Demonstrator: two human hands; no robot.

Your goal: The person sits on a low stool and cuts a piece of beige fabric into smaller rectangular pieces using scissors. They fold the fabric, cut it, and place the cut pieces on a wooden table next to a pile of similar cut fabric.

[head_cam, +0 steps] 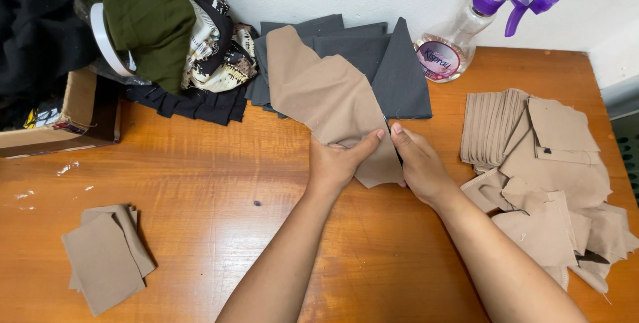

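1. while both hands are meeting over the middle of the wooden table (200,183), the left hand (336,163) is pinching the lower edge of a tan fabric piece (326,93), thumb on top and fingers curled underneath.
2. the right hand (419,163) is closing on the same edge just beside it, thumb pressing the cloth's right side.
3. the fabric is lying partly over a fan of dark grey cloth pieces (393,70) near the wall, its lower end lifting off the table.
4. it is looking thin, light and limp, so it is likely sagging unless held at the edges or corners with both hands.
5. a heap of tan cut pieces (552,176) is sitting right of the hands, a smaller stack (106,256) well to the left, a spray bottle (466,30) behind.
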